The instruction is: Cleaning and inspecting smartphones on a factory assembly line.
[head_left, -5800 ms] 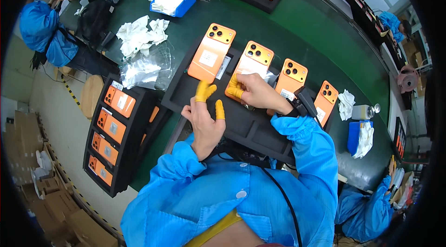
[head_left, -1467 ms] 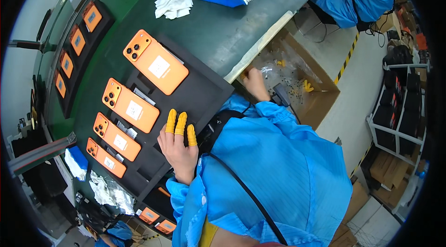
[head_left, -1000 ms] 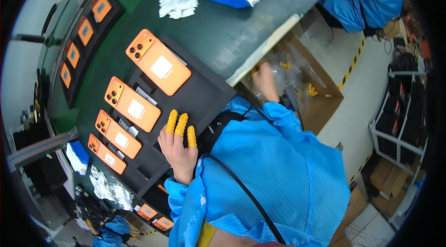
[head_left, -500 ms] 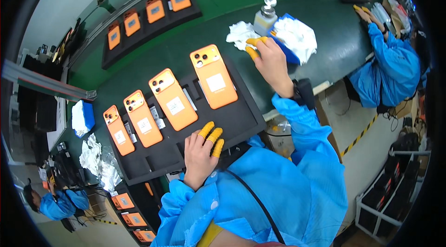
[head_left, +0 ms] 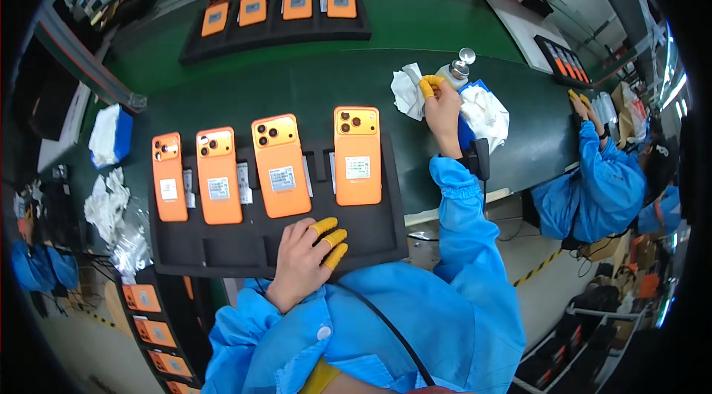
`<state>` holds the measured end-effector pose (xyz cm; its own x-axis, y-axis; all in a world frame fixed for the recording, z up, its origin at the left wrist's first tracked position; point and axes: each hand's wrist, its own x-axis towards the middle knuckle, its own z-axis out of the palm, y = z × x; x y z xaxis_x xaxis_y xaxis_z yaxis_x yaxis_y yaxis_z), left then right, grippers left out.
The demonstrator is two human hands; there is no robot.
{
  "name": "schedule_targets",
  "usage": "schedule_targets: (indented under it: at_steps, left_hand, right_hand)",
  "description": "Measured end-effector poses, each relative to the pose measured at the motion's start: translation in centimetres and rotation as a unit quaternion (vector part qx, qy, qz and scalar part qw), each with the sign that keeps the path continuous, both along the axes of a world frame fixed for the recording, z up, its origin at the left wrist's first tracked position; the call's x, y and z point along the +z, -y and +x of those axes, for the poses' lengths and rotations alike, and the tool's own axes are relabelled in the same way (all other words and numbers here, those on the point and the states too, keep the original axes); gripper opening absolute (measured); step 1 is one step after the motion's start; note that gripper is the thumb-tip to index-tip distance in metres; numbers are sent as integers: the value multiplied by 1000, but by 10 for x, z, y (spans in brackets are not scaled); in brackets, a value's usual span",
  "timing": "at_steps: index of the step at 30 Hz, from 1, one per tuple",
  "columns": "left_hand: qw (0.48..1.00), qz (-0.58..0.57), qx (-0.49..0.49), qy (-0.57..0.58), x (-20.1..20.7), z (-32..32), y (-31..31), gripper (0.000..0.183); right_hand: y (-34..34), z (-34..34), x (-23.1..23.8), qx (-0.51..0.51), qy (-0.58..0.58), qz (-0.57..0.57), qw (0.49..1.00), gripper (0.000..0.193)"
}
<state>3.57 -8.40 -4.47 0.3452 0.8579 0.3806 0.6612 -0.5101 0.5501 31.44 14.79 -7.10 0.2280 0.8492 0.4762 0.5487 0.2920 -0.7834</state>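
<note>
My right hand (head_left: pixel 443 118), with yellow finger cots on the fingertips, pinches a crumpled white wipe (head_left: pixel 407 91) beside a pump bottle (head_left: pixel 452 72) and a blue box of white wipes (head_left: pixel 486 117). Over the front edge of a black tray (head_left: pixel 230 252) lies my left hand (head_left: pixel 305 257), its cotted fingers stretched out and nothing in them. Four orange phones lie back up in that tray, each with a white label: one on the right (head_left: pixel 358 160), two in the middle (head_left: pixel 280 168) (head_left: pixel 219 177), and one at the left (head_left: pixel 170 179).
On the green belt behind stands another black tray (head_left: pixel 274 42) of orange phones. Left of my tray are a blue box of wipes (head_left: pixel 111 136), used wipes (head_left: pixel 107 205) and clear plastic (head_left: pixel 133 246). More phones (head_left: pixel 154 332) sit below left. A co-worker in blue (head_left: pixel 601 186) sits at the right.
My right hand has closed on the white wipe and lifted it up beside the bottle. My left hand stays at the tray's front edge. The whole view has turned.
</note>
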Motion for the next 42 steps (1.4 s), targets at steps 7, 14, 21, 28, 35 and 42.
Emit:
schedule_targets:
  at_steps: [7,14,21,28,35,42]
  left_hand:
    - [1000,-10,10,-17,-3,11,-5,32]
    - [995,-17,53,-85,-1,25,-9,34]
    - [998,-40,51,-26,-3,26,-13,37]
    - [977,-68,99,174,8,24,-18,35]
    - [786,-297,79,537,16,11,-25,29]
    - [758,-311,119,561,19,2,-27,21]
  right_hand:
    - [23,4,26,201,-377,-188,885,23]
    - [42,-1,31,276,-549,-268,742,26]
    - [79,-35,40,361,-506,-314,718,28]
    - [104,-68,38,428,-515,-401,625,33]
    - [125,-90,46,453,-518,-446,572,32]
    - [130,-93,38,426,-514,-431,607,29]
